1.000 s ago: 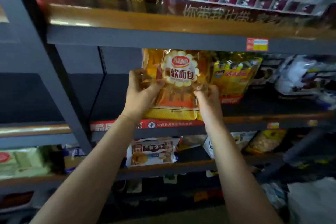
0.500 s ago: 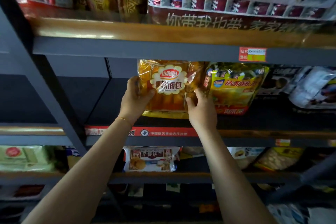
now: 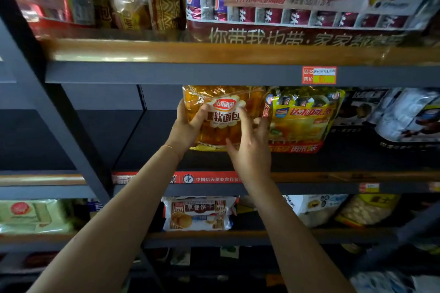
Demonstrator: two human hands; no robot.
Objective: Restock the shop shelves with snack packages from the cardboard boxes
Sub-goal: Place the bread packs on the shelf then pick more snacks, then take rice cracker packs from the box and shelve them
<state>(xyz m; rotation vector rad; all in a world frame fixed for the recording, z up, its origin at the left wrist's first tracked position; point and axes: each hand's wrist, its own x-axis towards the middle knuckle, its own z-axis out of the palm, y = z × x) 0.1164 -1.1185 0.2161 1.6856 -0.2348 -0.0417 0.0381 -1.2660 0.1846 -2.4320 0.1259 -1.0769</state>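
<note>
On the middle shelf (image 3: 357,176), left hand (image 3: 184,129) gripped the crinkly orange bread bag (image 3: 221,123) upright; right hand (image 3: 251,152) lay flat, fingers straight against its glossy front.

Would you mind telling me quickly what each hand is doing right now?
Left hand: grips the left edge of the orange bread bag, thumb across its front.
Right hand: open, fingers spread against the bag's front.

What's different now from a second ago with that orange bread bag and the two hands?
The orange bread bag went from held out in front to standing on the middle shelf beside the yellow bag. The right hand loosened, fingers now spread against its front. The left hand still grips its left edge. The neighbouring packages stayed put.
</note>
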